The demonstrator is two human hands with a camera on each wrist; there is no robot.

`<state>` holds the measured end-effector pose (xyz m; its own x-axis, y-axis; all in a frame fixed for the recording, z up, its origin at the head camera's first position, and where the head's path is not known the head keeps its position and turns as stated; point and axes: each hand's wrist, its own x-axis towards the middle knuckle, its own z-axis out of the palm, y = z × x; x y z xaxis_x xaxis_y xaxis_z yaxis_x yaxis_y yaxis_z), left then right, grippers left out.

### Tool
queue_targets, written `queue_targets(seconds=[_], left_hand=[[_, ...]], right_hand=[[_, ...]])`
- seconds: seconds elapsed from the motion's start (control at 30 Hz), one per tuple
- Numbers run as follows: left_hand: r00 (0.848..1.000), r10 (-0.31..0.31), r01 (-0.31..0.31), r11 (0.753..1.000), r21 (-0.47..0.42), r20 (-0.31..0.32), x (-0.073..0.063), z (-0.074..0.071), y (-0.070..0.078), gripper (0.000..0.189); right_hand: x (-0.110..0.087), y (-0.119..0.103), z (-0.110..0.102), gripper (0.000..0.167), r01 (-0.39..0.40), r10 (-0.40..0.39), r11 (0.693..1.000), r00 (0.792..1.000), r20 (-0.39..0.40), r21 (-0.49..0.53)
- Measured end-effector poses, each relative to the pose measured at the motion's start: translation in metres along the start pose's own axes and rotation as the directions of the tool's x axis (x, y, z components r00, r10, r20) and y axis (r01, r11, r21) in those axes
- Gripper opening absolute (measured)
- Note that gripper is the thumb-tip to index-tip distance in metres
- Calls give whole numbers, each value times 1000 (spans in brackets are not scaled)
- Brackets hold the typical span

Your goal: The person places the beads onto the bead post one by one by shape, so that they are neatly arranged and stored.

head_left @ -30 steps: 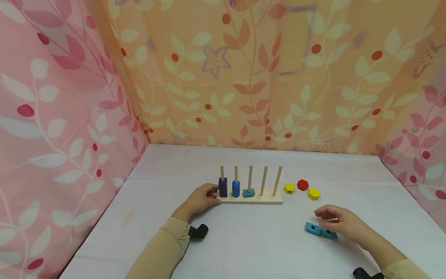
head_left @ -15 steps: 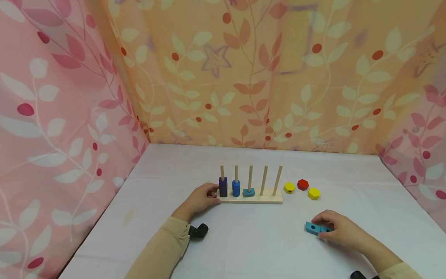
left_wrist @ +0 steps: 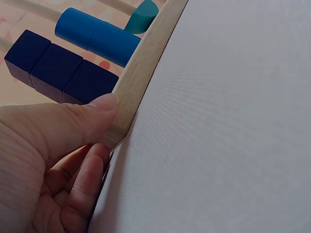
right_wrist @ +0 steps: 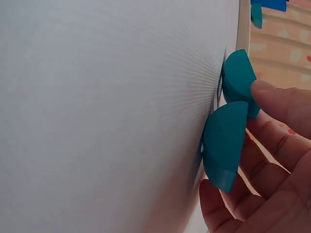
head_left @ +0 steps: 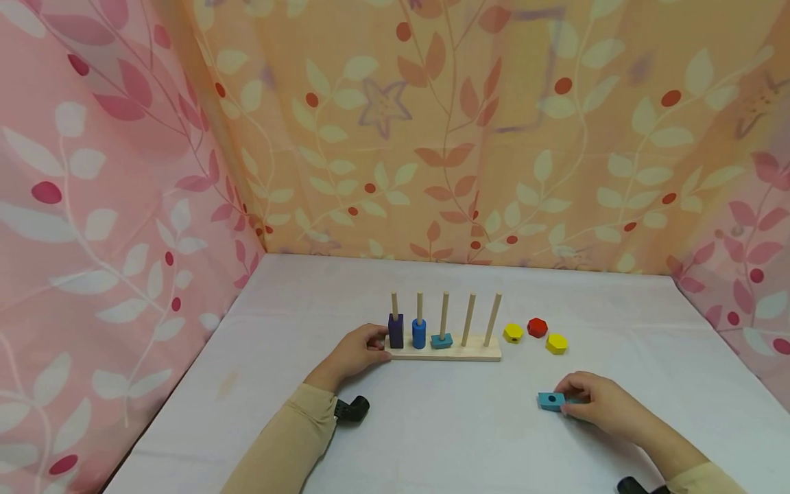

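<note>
My left hand (head_left: 348,358) grips the left end of a wooden peg board (head_left: 453,354), thumb on the base's edge in the left wrist view. Dark purple square blocks (head_left: 396,332) fill the leftmost peg, blue cylinders (head_left: 419,334) the second, and one teal half-round block (head_left: 441,342) sits low on the third. At the right, my right hand (head_left: 607,403) pinches a teal half-round block (right_wrist: 239,75), with the thumb against its edge. A second teal half-round block (right_wrist: 226,143) lies beside it, in front of the fingers; in the head view the hand mostly covers it.
Two yellow hexagonal blocks (head_left: 557,344) and a red one (head_left: 537,327) lie right of the peg board. Two pegs on the board's right carry no blocks. Patterned curtains (head_left: 457,137) enclose the white table (head_left: 444,425) at the back and sides.
The right hand has come down over the two teal blocks and taken hold of one. The left one has turned and shifted slightly left. The left hand stays on the board.
</note>
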<state>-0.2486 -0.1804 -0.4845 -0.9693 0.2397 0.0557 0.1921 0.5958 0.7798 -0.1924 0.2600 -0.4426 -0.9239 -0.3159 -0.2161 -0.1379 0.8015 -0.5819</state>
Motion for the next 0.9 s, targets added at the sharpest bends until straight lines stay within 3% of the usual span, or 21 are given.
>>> queue_targets(seconds=[0.2, 0.33, 0.63, 0.9], left_hand=[[1000, 2, -2, 1000, 1, 0, 0, 0, 0, 48], [1000, 1, -1, 1000, 1, 0, 0, 0, 0, 48], [1000, 14, -14, 1000, 9, -8, 0, 0, -2, 47], [1000, 30, -30, 1000, 7, -8, 0, 0, -2, 47]], right_hand=[[2, -8, -4, 25, -47, 49, 995, 999, -13, 85], [3, -18, -12, 33, -39, 48, 985, 997, -52, 171], [9, -53, -38, 40, 108, -56, 970, 970, -236, 216], [19, -90, -41, 34, 225, -147, 945, 941, -306, 238]])
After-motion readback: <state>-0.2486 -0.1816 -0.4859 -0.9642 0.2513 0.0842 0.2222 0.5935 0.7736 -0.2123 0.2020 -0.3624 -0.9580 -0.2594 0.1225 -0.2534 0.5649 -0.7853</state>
